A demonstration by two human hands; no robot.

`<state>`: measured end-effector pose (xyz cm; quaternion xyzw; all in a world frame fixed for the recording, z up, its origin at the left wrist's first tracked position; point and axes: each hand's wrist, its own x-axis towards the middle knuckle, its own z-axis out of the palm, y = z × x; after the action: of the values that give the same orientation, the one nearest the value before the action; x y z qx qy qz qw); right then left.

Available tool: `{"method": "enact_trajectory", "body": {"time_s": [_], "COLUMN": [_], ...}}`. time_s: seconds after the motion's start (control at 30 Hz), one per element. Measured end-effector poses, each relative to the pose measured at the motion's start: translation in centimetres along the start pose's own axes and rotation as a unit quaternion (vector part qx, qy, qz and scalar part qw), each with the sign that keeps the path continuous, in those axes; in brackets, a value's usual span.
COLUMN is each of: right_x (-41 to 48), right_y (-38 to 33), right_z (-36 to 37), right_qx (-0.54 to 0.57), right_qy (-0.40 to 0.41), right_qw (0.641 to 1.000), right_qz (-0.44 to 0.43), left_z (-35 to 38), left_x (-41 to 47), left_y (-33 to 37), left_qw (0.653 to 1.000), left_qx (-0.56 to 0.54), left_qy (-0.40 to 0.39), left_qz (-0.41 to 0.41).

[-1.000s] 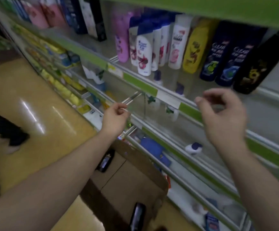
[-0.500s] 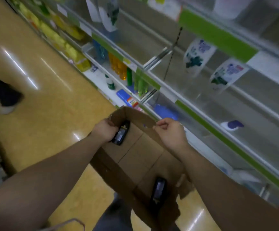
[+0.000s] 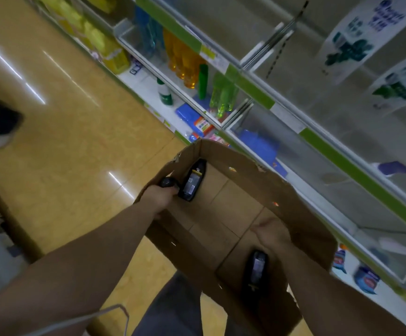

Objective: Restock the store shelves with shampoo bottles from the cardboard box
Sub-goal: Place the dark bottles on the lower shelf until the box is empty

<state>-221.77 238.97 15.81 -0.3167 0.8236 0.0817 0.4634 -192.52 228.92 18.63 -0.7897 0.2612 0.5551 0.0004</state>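
Head view: my left hand (image 3: pixel 161 195) grips a bottle (image 3: pixel 192 182) in the box (image 3: pixel 301 214), right hand (image 3: pixel 271 232) grip unclear; loose hold could drop it.

Bare forearms; seemingly dark grey trousers (image 3: pixel 172 309)

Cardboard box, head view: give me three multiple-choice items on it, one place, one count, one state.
1. Where is the left hand?
A. on a shelf rail
B. at the far-left corner of the cardboard box
C. on the floor

2. How many dark shampoo bottles show in the box?
A. two
B. four
C. none

3. The box top is
A. taped shut
B. open
C. covered by a lid

B: its fingers are at one bottle in that corner.
A: a second bottle lies by the right hand.
B: the box floor is visible.
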Motion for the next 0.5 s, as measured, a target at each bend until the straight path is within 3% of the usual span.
{"method": "enact_trajectory", "body": {"time_s": [0.1, 0.17, 0.37, 0.5], "right_x": [0.4, 0.9, 3.6, 5.9], "right_y": [3.0, 2.6, -5.7, -11.2], "right_z": [1.9, 2.3, 3.7, 6.0], "right_qx": [-0.072, -0.077, 0.051, 0.054], "right_qy": [-0.069, -0.070, -0.024, -0.026], "right_qw": [0.993, 0.993, 0.998, 0.995], "right_qz": [0.062, 0.064, -0.029, -0.085], "left_z": [0.5, 1.4, 4.0, 5.1], "left_x": [0.4, 0.7, 3.4, 5.5], "left_y": [0.1, 0.0, -1.8, -3.1], "left_qw": [0.999, 0.998, 0.997, 0.995], "left_qx": [-0.029, -0.048, -0.067, -0.065], "left_qy": [-0.015, -0.016, 0.032, 0.075], "left_qz": [-0.023, -0.023, 0.001, 0.009]}}
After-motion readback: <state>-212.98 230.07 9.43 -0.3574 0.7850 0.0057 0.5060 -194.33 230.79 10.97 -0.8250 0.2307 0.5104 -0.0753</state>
